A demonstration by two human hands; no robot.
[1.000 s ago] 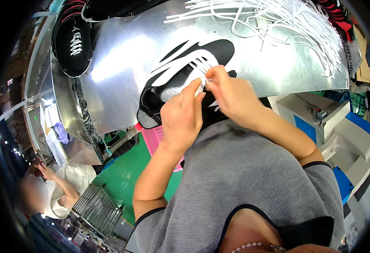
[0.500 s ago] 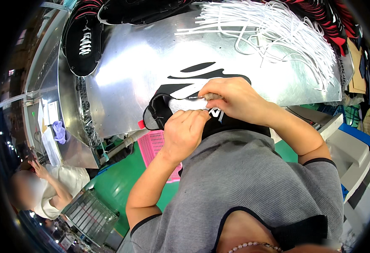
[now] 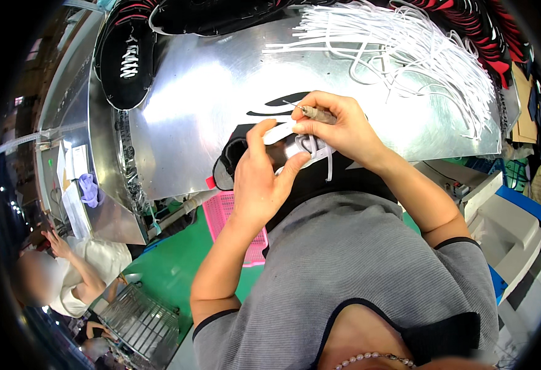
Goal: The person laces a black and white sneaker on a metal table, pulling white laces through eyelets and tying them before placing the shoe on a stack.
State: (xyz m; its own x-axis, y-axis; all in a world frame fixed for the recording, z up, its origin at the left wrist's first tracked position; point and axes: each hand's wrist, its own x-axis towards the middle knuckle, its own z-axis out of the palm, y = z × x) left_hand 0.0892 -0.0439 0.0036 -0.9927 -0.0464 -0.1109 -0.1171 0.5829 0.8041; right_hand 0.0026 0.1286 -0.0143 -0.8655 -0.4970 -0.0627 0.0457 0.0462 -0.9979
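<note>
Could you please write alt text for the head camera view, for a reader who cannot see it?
Seen from above, a person's left hand grips a black shoe at a shiny metal table's edge while the right hand holds a thin pointed tool over its white lace. Loose white laces and another black shoe lie farther back.

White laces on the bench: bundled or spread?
Spread. The laces fan out loose across the metal bench, strands splaying apart.

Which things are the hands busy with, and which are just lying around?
In use: left hand holding the black shoe; white lace; right hand with a pointed tool.
Lying about: pile of white laces; another black shoe; pink basket.
</note>
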